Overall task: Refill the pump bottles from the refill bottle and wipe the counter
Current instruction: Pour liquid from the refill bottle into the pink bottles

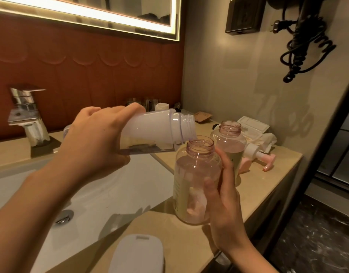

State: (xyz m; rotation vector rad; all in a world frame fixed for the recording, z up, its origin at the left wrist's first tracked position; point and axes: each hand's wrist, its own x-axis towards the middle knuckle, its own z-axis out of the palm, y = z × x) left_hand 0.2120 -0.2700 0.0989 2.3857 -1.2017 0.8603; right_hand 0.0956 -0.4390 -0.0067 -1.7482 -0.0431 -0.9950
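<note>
My left hand (94, 138) grips the clear refill bottle (161, 131), tipped nearly flat with milky white liquid inside; its open threaded mouth hangs just above the neck of a pink-tinted pump bottle (195, 180). That bottle stands uncapped on the beige counter (268, 186), steadied from the right side by my right hand (225, 196). A second uncapped pump bottle (231, 142) stands right behind it. Pink and white pump heads (258, 156) lie on the counter to the right of the bottles.
A white sink basin (110, 186) with a chrome faucet (27, 117) fills the left. A wet-wipe pack with crumpled wipes (256, 131) sits by the wall. A white rounded lid-like object (138, 255) lies at the near edge. A hair dryer cord (303, 48) hangs on the wall.
</note>
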